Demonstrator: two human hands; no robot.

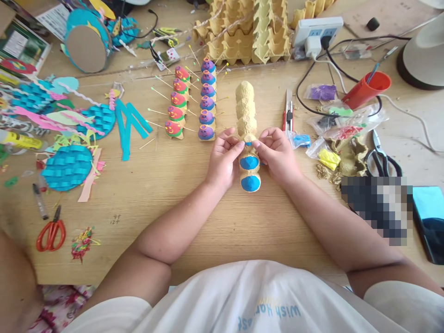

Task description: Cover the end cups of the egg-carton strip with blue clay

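A strip of egg-carton cups [246, 111] lies lengthwise on the wooden table [194, 203]. Its two nearest cups are topped with blue clay [249, 183]. My left hand [224, 155] and my right hand [275, 150] meet over the third cup, fingers pinched together on a small bit of blue clay [249, 144] there. Both hands rest against the strip's sides.
Two decorated carton strips [207, 99] with pins lie to the left. Blue paper craft pieces [67, 166] and red scissors [51, 233] lie far left. A utility knife [288, 111], clay bags [328, 157], black scissors [381, 159], an orange cup [367, 88] and a phone [430, 217] sit right. Egg trays [243, 32] stand behind.
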